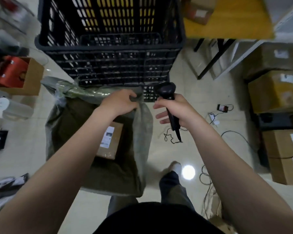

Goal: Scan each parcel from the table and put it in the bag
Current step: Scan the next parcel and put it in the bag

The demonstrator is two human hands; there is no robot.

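Observation:
A grey-green woven bag (142,132) stands open on the floor below me. My left hand (120,103) grips its far rim, pulling the mouth open. Inside lies a brown cardboard parcel (111,144) with a white label facing up. My right hand (174,110) holds a black barcode scanner (167,92) by its handle, just right of the bag, with the scanner head pointing away and its cable hanging down. A yellow table (227,22) at the top right carries another brown parcel (199,11).
A tall black slatted crate (108,44) stands right behind the bag. Stacked cardboard boxes (277,92) line the right side. A box with a red item (15,73) sits at left. Cables and a power strip (213,117) lie on the floor near my feet.

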